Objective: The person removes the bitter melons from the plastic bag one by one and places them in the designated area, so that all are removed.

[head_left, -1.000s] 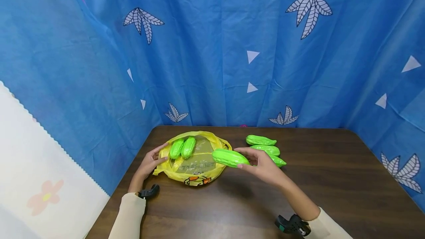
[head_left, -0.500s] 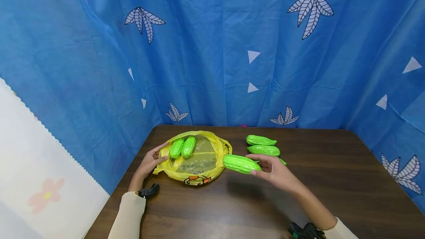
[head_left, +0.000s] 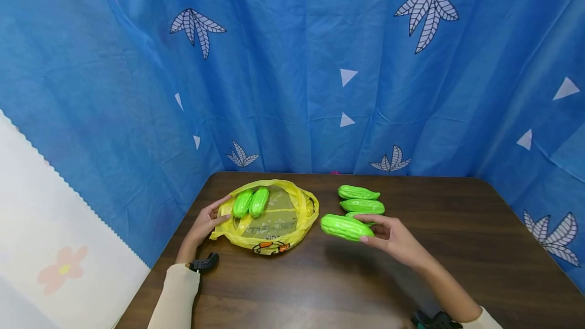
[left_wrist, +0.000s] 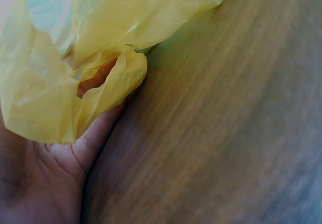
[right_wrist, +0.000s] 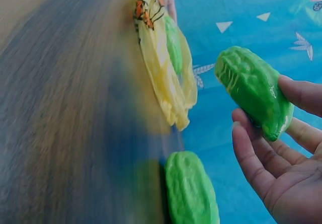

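Observation:
My right hand holds a bright green bitter gourd above the table, thumb on one side and fingers on the other. The right wrist view shows this held bitter gourd tilted, its tapered end toward the palm. At the left, my left hand grips the edge of a yellow plastic bag whose mouth is spread wide. The left wrist view has the bag's film bunched over the fingers, hiding most of them. Inside lie two bitter gourds side by side.
Behind the held gourd, three more lie in a row: a far bitter gourd, a middle bitter gourd and a nearer one partly covered. The dark wooden table meets a blue curtain along its back and sides.
My right hand has carried the bitter gourd to the right, from beside the bag's right rim to in front of the row. My left hand and the bag have stayed put.

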### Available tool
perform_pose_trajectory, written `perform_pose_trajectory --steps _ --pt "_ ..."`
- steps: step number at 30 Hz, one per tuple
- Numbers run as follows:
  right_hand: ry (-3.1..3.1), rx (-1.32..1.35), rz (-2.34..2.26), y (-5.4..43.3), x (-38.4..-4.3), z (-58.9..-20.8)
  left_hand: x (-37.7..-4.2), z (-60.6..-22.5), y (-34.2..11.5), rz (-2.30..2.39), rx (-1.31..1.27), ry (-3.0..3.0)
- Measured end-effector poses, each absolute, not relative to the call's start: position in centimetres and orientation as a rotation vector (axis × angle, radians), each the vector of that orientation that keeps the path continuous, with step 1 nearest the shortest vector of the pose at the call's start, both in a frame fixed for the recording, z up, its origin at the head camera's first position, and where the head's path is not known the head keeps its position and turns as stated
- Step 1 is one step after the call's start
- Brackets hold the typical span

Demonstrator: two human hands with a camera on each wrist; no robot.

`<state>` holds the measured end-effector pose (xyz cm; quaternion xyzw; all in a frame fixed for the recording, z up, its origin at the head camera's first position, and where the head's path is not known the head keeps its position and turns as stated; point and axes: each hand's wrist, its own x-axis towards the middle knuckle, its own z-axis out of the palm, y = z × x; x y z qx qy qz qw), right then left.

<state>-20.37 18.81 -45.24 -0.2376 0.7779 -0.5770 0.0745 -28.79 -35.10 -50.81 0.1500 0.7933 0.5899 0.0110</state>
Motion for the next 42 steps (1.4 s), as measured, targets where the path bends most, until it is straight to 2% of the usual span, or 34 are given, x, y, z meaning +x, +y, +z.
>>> perform_pose_trajectory --steps 19,30,38,42 --pt "2.279 -0.701 -1.694 21.7 -20.9 -47.0 -28.8 -50.7 -35.1 1.803 0.464 2.517" --pt "2.283 -0.705 -1.659 23.1 -21.4 -47.7 -30.3 -53.5 -36.3 1.787 0.458 2.566" --pt "2.274 -0.716 -1.622 23.8 -21.7 -48.3 -29.3 -51.5 -35.4 1.778 0.429 2.552" --pt "2.282 -0.692 -1.595 23.9 -21.8 -48.5 -30.2 -53.1 -36.1 1.759 0.433 2.591"
